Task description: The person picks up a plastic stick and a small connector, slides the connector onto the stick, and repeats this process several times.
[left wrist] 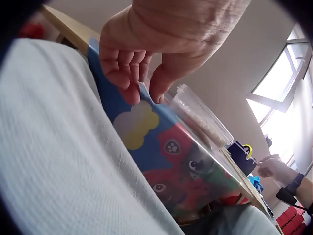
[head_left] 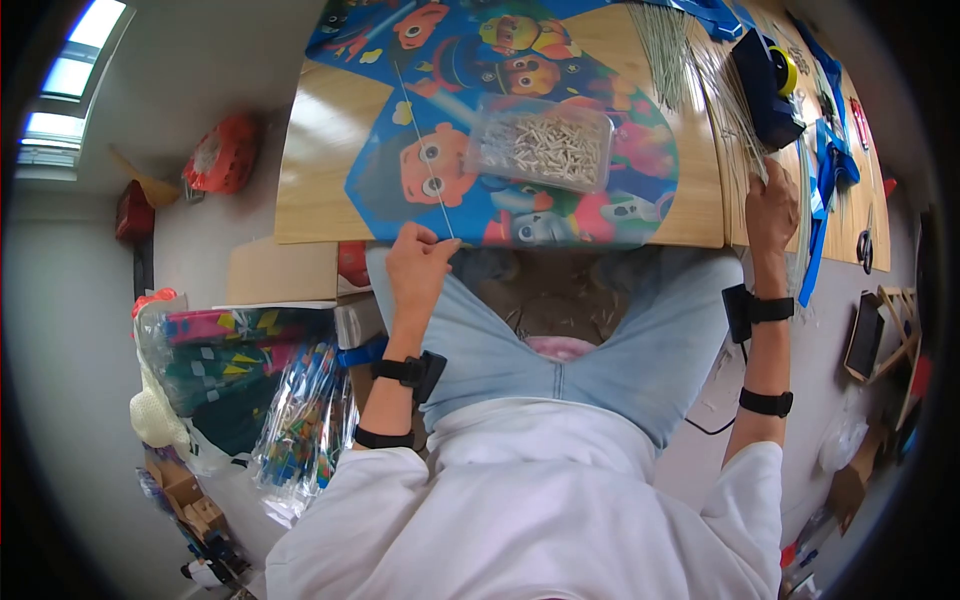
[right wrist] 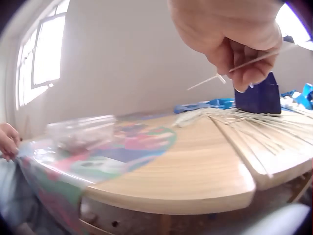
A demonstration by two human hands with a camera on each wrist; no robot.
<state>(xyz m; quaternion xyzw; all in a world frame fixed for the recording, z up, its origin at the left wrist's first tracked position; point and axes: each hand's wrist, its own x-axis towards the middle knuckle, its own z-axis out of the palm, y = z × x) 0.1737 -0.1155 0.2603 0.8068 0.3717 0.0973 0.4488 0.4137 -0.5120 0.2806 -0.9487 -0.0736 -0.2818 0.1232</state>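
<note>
A blue cartoon-printed plastic sheet (head_left: 380,180) drapes over the table's front edge. Across its left part runs a thin white rod (head_left: 425,150), its near end at the fingertips of my left hand (head_left: 415,275), where thumb and forefinger pinch at the sheet's edge. My right hand (head_left: 772,212) is raised at the table's right side. Its fingers pinch another thin white rod (right wrist: 203,83), which has a small white piece (right wrist: 221,78) on it. On the sheet stands a clear plastic box (head_left: 600,165) full of small white tube-like pieces (head_left: 550,145).
Bundles of thin rods (head_left: 665,55) lie on the table beside a dark blue tape dispenser (head_left: 760,90) with yellow tape. Blue strips (head_left: 825,190) and scissors (head_left: 866,245) lie at the right. Clear bags of colourful goods (head_left: 300,430) sit at the floor's left.
</note>
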